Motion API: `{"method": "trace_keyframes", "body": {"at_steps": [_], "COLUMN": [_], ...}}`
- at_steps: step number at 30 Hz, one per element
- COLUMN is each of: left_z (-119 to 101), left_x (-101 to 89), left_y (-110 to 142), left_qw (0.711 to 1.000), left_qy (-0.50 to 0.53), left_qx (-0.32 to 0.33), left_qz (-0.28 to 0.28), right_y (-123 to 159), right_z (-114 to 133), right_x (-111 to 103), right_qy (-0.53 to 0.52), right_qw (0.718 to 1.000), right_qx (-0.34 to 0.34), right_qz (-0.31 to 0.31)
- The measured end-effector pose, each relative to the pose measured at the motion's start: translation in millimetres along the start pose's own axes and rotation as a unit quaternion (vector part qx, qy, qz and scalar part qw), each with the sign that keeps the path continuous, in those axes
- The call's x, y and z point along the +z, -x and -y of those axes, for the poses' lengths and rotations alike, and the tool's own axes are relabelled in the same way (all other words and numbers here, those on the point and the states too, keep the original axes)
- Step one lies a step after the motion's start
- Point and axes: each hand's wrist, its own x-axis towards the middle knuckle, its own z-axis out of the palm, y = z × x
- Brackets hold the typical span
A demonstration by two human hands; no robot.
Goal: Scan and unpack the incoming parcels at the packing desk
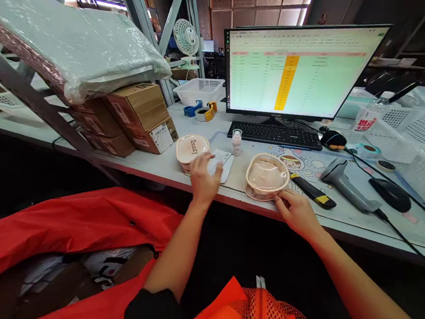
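Left hand point(203, 176) — grip unclear — touches a paper slip point(221, 161); right hand point(296, 212) clasps a wrapped round tub point(266, 177).

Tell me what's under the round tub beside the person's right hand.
A clear round dish shows at its lower edge, resting on a cartoon-printed desk mat; the tub hides the rest.

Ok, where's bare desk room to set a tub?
White tabletop shows between the brown cardboard boxes and the peach round tub, and behind it. Crowded right of the clear round tub: yellow-black utility knife, grey barcode scanner, black mouse.
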Motion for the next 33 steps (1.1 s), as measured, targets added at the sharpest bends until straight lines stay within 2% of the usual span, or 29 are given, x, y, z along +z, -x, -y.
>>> {"method": "trace_keyframes", "body": {"at_steps": [1,2,4,6,7,9,12,13,14,16,18,20,27,31,33], "left_z": [12,25,51,74,84,99,111,111,111,106,98,88,57,42,35], "left_x": [-9.2,-17.6,-30.4,-37.1,-38.3,-38.1,-35.9,-35.9,-36.7,-40.7,-47.3,-54.6,-66.3,-64.7,-62.4], "left_y": [-10,-19,-35,-44,-46,-47,-42,-40,-38,-35,-32,-29,-17,-1,12], "left_qw": [0.998,0.995,0.981,0.968,0.968,0.98,0.992,0.981,0.958,0.88,0.799,0.755,0.691,0.666,0.664], "left_qy": [-0.052,-0.102,-0.173,-0.183,-0.166,-0.109,0.036,0.106,0.183,0.339,0.458,0.526,0.611,0.647,0.658], "left_qx": [0.003,-0.009,-0.06,-0.11,-0.123,-0.121,-0.117,-0.14,-0.178,-0.268,-0.33,-0.351,-0.375,-0.367,-0.352], "left_qz": [-0.019,-0.012,0.059,0.131,0.143,0.109,-0.026,-0.078,-0.13,-0.199,-0.208,-0.176,-0.096,-0.067,-0.04], "right_y": [0,0,0,1,1,2,4,4,5,5,5,4,4,9,12], "right_z": [0,-1,-1,-1,0,0,1,2,1,1,0,1,9,9,10], "right_x": [1,2,3,5,5,6,5,5,4,5,6,9,9,2,-2], "right_qy": [0.002,0.006,0.015,0.021,0.022,0.023,0.023,0.023,0.022,0.022,0.029,0.041,0.098,0.068,0.039], "right_qw": [1.0,1.0,1.0,1.0,1.0,1.0,1.0,1.0,1.0,1.0,0.999,0.999,0.994,0.996,0.998], "right_qx": [0.002,0.004,0.007,0.01,0.011,0.009,0.008,0.009,0.008,0.006,0.007,0.01,0.028,0.021,0.016], "right_qz": [0.0,-0.001,-0.004,-0.01,-0.012,-0.014,-0.009,-0.008,-0.009,-0.011,-0.015,-0.015,0.034,0.054,0.049]}}
